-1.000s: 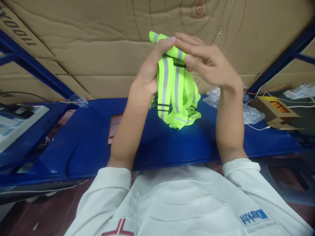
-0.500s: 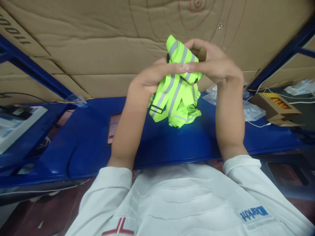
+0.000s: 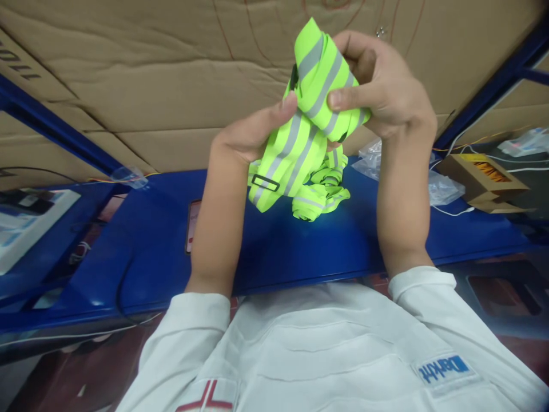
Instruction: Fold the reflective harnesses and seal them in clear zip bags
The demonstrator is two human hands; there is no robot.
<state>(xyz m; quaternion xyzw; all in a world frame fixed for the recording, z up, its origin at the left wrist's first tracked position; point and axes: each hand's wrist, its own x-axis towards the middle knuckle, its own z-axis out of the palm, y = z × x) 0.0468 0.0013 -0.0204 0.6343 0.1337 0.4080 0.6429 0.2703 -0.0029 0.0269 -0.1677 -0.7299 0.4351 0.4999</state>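
A neon yellow-green reflective strap point(image 3: 323, 86) with grey stripes is folded into a bundle above the table. My right hand point(image 3: 381, 86) pinches its upper right part, thumb on the front face. On the lower left side, my left hand point(image 3: 253, 129) grips the same strap, its thumb along the edge and its other fingers hidden behind. A black slide buckle point(image 3: 265, 183) shows on the hanging lower part. Beneath, more of the yellow-green strap material point(image 3: 319, 200) lies in a loose heap on the blue table point(image 3: 309, 257); whether it joins the held bundle I cannot tell.
Cardboard point(image 3: 171, 97) stands behind the table. A phone point(image 3: 193, 226) lies beside my left forearm. To the right are clear plastic bags point(image 3: 444, 189), an opened cardboard box point(image 3: 486, 180) and white cables. Blue metal posts point(image 3: 484, 86) rise at both sides.
Both hands have risen and moved apart, the right one up and rightward. The upper strap bundle has come up with them, and its folds show more openly. The heap stays on the table.
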